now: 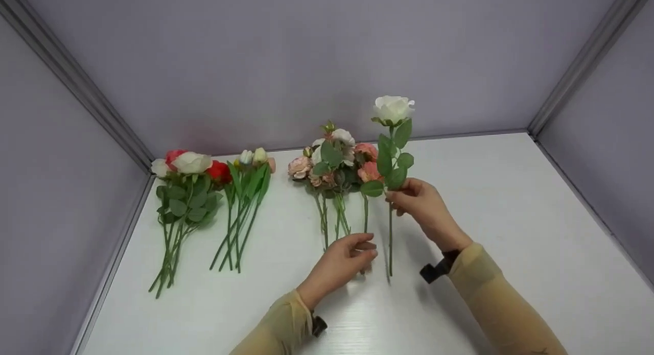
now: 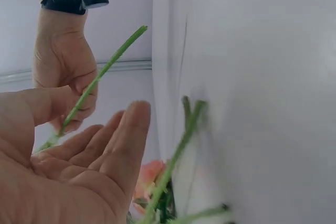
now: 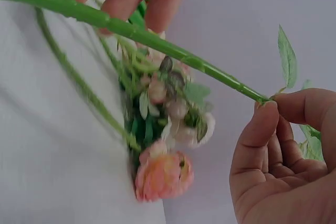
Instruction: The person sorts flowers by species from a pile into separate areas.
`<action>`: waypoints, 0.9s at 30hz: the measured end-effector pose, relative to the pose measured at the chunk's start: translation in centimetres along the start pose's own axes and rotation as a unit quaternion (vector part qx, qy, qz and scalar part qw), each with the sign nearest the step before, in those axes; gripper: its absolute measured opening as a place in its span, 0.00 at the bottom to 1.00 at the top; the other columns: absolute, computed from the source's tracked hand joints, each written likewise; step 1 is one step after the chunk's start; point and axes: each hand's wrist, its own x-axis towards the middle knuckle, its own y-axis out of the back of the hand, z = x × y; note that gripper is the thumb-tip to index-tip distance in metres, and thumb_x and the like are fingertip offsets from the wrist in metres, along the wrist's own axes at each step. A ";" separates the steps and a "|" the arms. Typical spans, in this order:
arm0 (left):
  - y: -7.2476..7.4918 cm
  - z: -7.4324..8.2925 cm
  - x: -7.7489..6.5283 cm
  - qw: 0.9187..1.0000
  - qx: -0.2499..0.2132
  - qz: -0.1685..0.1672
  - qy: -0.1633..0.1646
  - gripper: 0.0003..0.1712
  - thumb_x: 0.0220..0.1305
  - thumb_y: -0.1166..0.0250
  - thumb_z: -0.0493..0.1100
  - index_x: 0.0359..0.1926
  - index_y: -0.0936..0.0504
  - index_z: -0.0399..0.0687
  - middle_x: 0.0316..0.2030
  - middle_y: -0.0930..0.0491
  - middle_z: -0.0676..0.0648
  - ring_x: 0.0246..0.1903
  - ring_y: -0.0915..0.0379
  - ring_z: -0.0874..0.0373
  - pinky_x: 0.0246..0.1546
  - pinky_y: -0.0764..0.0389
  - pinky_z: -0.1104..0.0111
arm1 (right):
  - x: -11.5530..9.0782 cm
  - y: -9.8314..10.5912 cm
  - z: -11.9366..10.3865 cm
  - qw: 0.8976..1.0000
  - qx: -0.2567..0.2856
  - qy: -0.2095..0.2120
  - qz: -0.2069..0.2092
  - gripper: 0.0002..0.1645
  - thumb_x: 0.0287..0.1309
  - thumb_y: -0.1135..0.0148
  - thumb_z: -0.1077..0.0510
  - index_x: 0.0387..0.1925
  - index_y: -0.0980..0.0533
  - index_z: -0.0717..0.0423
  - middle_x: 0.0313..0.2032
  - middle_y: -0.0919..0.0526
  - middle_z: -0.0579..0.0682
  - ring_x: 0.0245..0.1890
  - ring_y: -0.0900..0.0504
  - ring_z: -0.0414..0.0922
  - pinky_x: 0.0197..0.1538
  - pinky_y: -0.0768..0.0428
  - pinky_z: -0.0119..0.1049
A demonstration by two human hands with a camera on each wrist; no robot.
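A white rose (image 1: 392,110) with green leaves stands upright over the table, its bloom against the back wall. My right hand (image 1: 426,207) pinches its stem between thumb and fingertips just below the leaves; the right wrist view shows this pinch on the green stem (image 3: 173,52) closely. Lower and to the left, my left hand (image 1: 340,263) is held with its fingers loosely extended and nothing gripped. In the left wrist view the left fingers (image 2: 123,150) are spread apart from the thumb near the rose stem; whether they touch it I cannot tell.
Left of the rose lie pink and white flowers (image 1: 332,161) and coral flowers (image 1: 369,171), stems toward me. Farther left are several tulips (image 1: 253,179) and a bunch of white and red roses (image 1: 191,163). Grey walls (image 1: 327,53) enclose the white table (image 1: 511,202) at back and sides.
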 end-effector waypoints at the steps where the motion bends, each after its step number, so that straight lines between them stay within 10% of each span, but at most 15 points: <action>1: 0.2 -0.3 -0.4 1.000 -0.010 -0.003 0.003 0.27 0.73 0.35 0.51 0.67 0.23 0.41 0.53 0.17 0.47 0.49 0.18 0.55 0.46 0.16 0.58 | -0.3 -0.7 0.0 1.000 0.012 0.005 -0.003 0.23 0.65 0.31 0.56 0.53 0.23 0.68 0.42 0.17 0.61 0.37 0.19 0.54 0.38 0.18 0.39; 13: 0.2 -2.3 -1.4 0.996 -0.092 0.005 0.012 0.11 0.67 0.29 0.41 0.48 0.15 0.41 0.39 0.14 0.48 0.39 0.15 0.54 0.39 0.13 0.59 | -1.4 -4.6 1.7 0.997 0.071 0.031 0.007 0.16 0.64 0.29 0.58 0.47 0.21 0.65 0.34 0.19 0.57 0.29 0.23 0.47 0.33 0.21 0.37; 27: 0.0 -1.9 -1.5 0.998 -0.066 0.005 0.014 0.08 0.67 0.30 0.38 0.45 0.16 0.42 0.37 0.15 0.48 0.36 0.16 0.54 0.36 0.14 0.62 | -1.9 -4.8 2.2 0.995 0.094 0.011 0.004 0.21 0.63 0.27 0.55 0.51 0.21 0.64 0.39 0.17 0.61 0.36 0.18 0.50 0.43 0.16 0.43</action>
